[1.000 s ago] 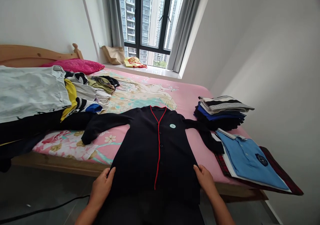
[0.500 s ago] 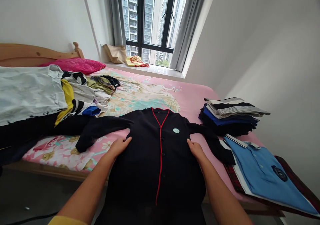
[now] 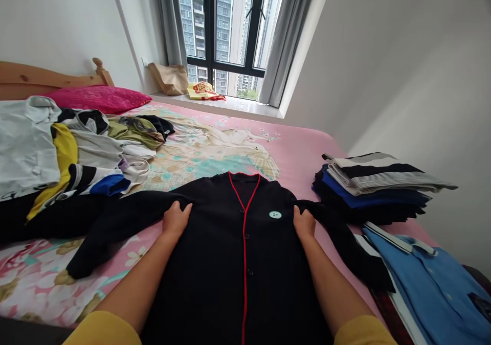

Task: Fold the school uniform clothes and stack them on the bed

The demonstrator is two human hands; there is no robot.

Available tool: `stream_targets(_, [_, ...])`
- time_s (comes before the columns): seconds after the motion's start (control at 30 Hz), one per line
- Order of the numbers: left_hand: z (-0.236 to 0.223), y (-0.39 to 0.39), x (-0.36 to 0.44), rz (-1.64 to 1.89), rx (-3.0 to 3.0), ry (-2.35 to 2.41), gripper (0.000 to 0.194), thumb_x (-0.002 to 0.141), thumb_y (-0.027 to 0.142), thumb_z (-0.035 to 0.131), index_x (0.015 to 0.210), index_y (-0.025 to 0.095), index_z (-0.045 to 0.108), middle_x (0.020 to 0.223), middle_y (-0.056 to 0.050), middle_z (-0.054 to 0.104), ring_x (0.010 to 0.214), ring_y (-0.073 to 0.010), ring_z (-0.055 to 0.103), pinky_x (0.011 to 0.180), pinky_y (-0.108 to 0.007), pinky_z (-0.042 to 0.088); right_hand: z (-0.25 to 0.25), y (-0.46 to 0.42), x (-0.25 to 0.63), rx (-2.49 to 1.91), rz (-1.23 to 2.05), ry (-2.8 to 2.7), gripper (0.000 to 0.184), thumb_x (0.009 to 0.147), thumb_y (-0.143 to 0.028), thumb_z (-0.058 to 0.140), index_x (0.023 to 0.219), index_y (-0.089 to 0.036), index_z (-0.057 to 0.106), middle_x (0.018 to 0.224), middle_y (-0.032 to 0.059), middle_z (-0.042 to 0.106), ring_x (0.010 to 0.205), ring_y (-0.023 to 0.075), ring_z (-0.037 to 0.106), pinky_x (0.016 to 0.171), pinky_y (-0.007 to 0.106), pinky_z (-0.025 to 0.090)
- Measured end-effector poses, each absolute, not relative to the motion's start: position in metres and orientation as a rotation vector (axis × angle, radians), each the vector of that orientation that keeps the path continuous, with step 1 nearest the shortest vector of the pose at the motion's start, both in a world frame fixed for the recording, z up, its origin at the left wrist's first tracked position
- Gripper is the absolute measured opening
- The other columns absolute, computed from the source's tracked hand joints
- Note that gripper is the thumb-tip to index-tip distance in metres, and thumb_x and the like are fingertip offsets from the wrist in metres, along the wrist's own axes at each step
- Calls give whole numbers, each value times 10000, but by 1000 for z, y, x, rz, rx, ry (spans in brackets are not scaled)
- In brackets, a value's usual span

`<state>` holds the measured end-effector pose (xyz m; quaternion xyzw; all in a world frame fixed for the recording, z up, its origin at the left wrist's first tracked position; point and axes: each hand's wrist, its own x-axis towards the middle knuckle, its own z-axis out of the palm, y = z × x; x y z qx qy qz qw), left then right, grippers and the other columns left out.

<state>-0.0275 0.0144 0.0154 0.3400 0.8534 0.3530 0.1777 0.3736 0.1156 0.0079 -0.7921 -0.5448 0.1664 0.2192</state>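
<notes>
A black cardigan (image 3: 215, 253) with red trim down its buttoned front lies spread on the bed, collar away from me and both sleeves stretched outward. On its chest is a small round pale-green badge (image 3: 275, 214). My left hand (image 3: 176, 220) grips the cardigan where the left-side sleeve meets the body, thumb on top. At the opposite armpit, my right hand (image 3: 305, 222) pinches the cloth near the other sleeve. That right-side sleeve's cuff rests against a folded light-blue polo shirt (image 3: 425, 283). The lower part of the cardigan runs out of view toward me.
Rumpled clothes (image 3: 103, 145) lie heaped on the left of the bed, before a bright pink pillow (image 3: 99, 98). A folded stack (image 3: 376, 186) stands at the right by the wall. A paper bag (image 3: 169, 79) and a yellow bag (image 3: 203, 90) sit on the windowsill.
Both hands have moved up the cardigan's sides to the sleeve joints. The view has come closer to the bed, and the sleeves lie spread further outward.
</notes>
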Motion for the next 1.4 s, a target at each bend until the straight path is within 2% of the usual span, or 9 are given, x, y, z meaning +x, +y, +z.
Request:
stream_targets(0.1, [17, 18, -29, 642, 1158, 2607, 323, 733, 539, 515, 733, 217, 488, 766, -121, 647, 859, -343, 627, 698, -368, 445, 9, 125, 375, -2244, 473, -1570, 493, 861, -488, 405, 970, -76, 653, 991, 209, 656, 981, 284, 617, 812, 324, 444])
stream_targets(0.3, [42, 2, -49, 381, 1239, 2520, 449, 733, 653, 427, 638, 225, 525, 726, -74, 647, 758, -274, 622, 605, -295, 384, 21, 122, 405, -2306, 574, -1722, 562, 786, -629, 450, 775, -114, 677, 885, 190, 671, 875, 301, 632, 706, 330, 441])
stream_targets(0.43, [67, -13, -56, 333, 1307, 2605, 494, 759, 690, 367, 678, 245, 564, 700, -36, 647, 736, -252, 609, 591, -283, 347, 47, 113, 420, -2344, 394, -1847, 650, 735, -759, 372, 687, -176, 657, 785, 144, 666, 783, 298, 619, 648, 346, 403])
stream_targets(0.57, [84, 15, -13, 476, 1633, 2510, 454, 819, 623, 353, 694, 244, 570, 712, -17, 657, 741, -218, 618, 587, -266, 340, 70, 116, 366, -1873, 305, -1937, 495, 841, -596, 362, 712, -200, 631, 738, 72, 666, 726, 195, 608, 629, 275, 375])
stream_targets(0.73, [79, 87, 62, 325, 1812, 2234, 503, 852, 584, 318, 824, 211, 655, 902, -111, 696, 897, -268, 637, 705, -309, 423, 56, 135, 265, -1775, 758, -2032, 307, 850, -459, 445, 818, -201, 609, 667, 11, 657, 541, 117, 588, 569, 221, 409])
stream_targets(0.97, [39, 141, 90, 185, 1687, 2172, 565, 719, 613, 520, 916, 114, 697, 1057, -235, 658, 1038, -358, 594, 848, -380, 443, 21, 164, 233, -2001, 884, -2033, 400, 740, -550, 586, 669, -160, 642, 581, 94, 638, 678, 216, 656, 633, 275, 480])
stream_targets(1.1, [34, 152, 89, 192, 1598, 2190, 463, 698, 487, 591, 954, 115, 694, 1092, -230, 650, 1070, -332, 588, 868, -352, 439, 21, 174, 232, -2063, 1051, -2012, 343, 770, -414, 560, 558, -156, 638, 483, 84, 606, 520, 187, 623, 571, 274, 491])
stream_targets(1.23, [42, 154, 88, 236, 1545, 2184, 387, 698, 397, 592, 924, 103, 701, 1051, -231, 666, 1048, -322, 602, 853, -348, 447, 26, 174, 233, -2059, 1063, -1972, 327, 773, -325, 529, 514, -151, 624, 476, 88, 606, 460, 177, 599, 544, 276, 480])
stream_targets(1.4, [56, 145, 86, 325, 1515, 2111, 375, 818, 336, 401, 794, 122, 707, 773, -151, 706, 815, -251, 667, 732, -313, 475, 33, 166, 239, -1964, 1006, -1896, 325, 838, -331, 441, 649, -168, 650, 597, 40, 663, 461, 117, 587, 539, 225, 455])
